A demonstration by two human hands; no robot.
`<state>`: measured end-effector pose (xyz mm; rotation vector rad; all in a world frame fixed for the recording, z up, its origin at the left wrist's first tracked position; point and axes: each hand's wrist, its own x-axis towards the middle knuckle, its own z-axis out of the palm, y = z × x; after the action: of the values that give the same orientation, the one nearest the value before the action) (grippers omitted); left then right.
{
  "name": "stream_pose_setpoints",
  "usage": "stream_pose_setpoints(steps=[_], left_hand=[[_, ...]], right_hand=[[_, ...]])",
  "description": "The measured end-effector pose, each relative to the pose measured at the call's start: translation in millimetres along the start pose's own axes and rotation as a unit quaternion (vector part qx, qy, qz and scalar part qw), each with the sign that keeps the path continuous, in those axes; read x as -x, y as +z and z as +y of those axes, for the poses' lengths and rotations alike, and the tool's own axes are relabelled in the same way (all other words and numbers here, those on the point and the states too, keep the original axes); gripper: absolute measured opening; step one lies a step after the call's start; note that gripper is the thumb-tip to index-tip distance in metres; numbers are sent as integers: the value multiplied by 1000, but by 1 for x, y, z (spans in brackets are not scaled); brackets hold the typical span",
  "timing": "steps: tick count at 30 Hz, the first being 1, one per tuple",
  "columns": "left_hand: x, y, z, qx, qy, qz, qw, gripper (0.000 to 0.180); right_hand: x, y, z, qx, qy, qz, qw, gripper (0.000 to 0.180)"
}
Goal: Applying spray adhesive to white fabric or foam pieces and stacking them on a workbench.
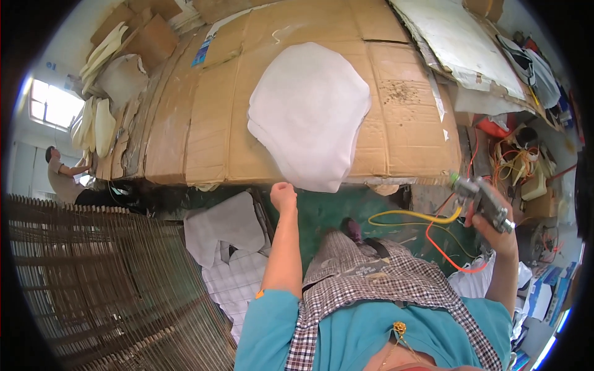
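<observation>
One clenched left hand reaches near the pale pad; the right hand, out sideways, grips a spray gun.

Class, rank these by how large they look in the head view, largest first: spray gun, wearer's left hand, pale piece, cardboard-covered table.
1. Cardboard-covered table
2. Pale piece
3. Spray gun
4. Wearer's left hand

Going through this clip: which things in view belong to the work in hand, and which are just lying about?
In use:
- spray gun, in the right hand
- yellow hose, leading to it
- pale panel, near the left hand
- cardboard-covered table, beneath

Seemingly lying about:
- cream pieces, left
- orange cables, right
</observation>
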<state>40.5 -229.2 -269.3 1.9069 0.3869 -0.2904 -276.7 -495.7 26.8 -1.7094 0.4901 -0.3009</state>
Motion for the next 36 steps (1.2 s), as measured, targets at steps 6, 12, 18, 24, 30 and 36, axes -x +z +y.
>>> stream_pose_setpoints(steps=[6,12,18,24,30,36], left_hand=[[-11,6,-21,1,112,9,994,23],[26,34,30,-166,91,41,981,31],[12,35,18,-82,73,7,994,27],[30,40,21,210,-98,-86,969,25],[45,44,28,278,-141,-136,940,23],[47,41,24,283,-117,-146,941,24]], right_hand=[[-18,29,-1,-62,9,-125,990,55],[-47,35,6,-58,-49,57,995,37],[-34,15,3,-46,-20,47,998,45],[-21,6,3,-24,-26,33,999,58],[-17,0,6,-40,2,-116,992,56],[-40,30,11,-90,-11,-29,995,48]])
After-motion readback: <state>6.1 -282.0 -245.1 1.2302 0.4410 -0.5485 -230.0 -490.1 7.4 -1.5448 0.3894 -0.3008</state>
